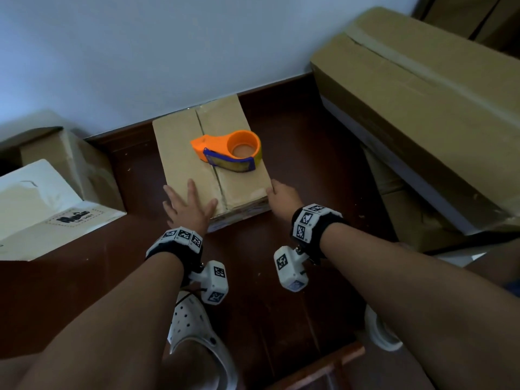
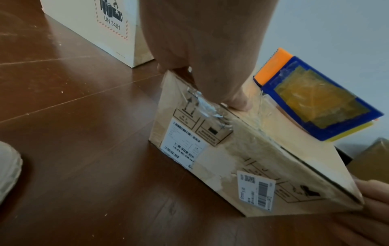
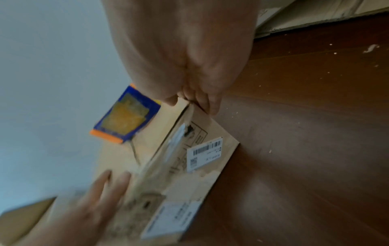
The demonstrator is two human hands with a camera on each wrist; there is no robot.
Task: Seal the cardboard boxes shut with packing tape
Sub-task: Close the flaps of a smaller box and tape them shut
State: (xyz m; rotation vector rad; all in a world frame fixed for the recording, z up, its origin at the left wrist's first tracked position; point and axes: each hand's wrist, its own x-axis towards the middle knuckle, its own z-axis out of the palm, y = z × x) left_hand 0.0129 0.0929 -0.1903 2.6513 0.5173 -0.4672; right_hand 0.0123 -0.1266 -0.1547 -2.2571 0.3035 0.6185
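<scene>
So, far left: a white box (image 1: pixel 42 204) with a UN 3481 hazard label lies on the dark wood floor (image 1: pixel 267 305), a brown carton (image 1: pixel 70 159) behind it against the wall (image 1: pixel 168 46).

Centre: the small cardboard box (image 1: pixel 183 153) sits on the floor, far end at the wall. Both top flaps are down, and the centre seam (image 1: pixel 209 157) runs near-to-far. Old clear tape residue and torn paper mark the near side face; shipping labels (image 2: pixel 182 145) are stuck there.

The left hand (image 1: pixel 187 206) lies flat on the near-left part of the box top, fingers straight and spread, thumb pointing at the seam. Nothing in its grasp, just pressing on the flap.

The tape dispenser (image 1: pixel 229 150), orange body with blue plate, rests on the box top over the seam, toward the right flap, apart from both hands.

The right hand (image 1: pixel 282 197) is at the near-right corner of the box. Right wrist view shows the thumb on top and curled fingers over the right edge, so it grips the corner.

Right: a stack of large cardboard boxes (image 1: pixel 422 108), the top one taped along its seam.

Near edge: white clogs (image 1: pixel 194 333) on the floor.
</scene>
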